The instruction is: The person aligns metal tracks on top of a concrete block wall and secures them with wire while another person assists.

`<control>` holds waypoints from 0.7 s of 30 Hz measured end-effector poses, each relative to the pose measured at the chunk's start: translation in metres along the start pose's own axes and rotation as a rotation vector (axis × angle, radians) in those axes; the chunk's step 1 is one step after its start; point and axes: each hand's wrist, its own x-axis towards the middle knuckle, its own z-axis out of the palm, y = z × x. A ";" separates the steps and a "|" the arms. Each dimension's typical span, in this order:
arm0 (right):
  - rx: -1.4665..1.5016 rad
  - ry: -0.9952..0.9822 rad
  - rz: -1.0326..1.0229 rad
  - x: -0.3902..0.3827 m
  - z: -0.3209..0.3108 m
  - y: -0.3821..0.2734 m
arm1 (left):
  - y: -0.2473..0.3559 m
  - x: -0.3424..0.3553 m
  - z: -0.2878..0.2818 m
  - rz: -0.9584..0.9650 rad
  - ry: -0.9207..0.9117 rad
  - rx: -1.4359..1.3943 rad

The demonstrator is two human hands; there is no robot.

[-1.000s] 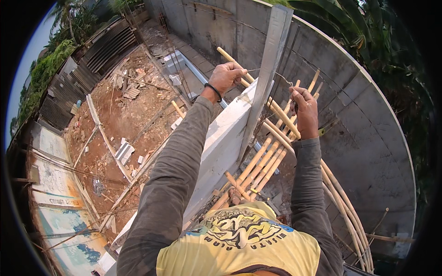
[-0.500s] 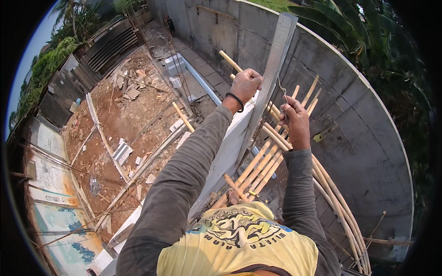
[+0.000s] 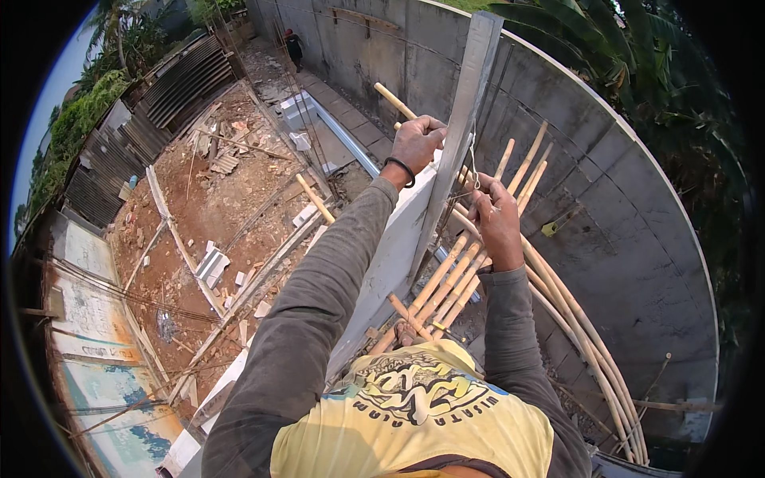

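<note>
My left hand (image 3: 413, 151) is closed beside the left face of an upright grey metal post (image 3: 466, 80), at the top of a white block wall (image 3: 374, 271); what its fingers hold is hidden. Right of the post, my right hand (image 3: 498, 223) pinches a thin, pale, bent wire (image 3: 475, 159) that hangs alongside the post. Several thin dark rods (image 3: 498, 80) stand just behind the post.
A bamboo scaffold (image 3: 446, 295) lies below me, with long curving poles at the right. A grey boundary wall (image 3: 629, 255) curves round the right. Down left are a rubble-strewn dirt lot (image 3: 191, 199) and corrugated sheet fencing (image 3: 183, 80). A person (image 3: 293, 49) stands far off.
My left hand has come rightward and down to the post. My right hand has moved down and left with the wire, whose span across the post now hangs down at its right side.
</note>
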 end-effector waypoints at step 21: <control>-0.166 0.026 -0.170 0.004 -0.009 0.010 | 0.004 0.013 -0.002 -0.072 -0.016 -0.063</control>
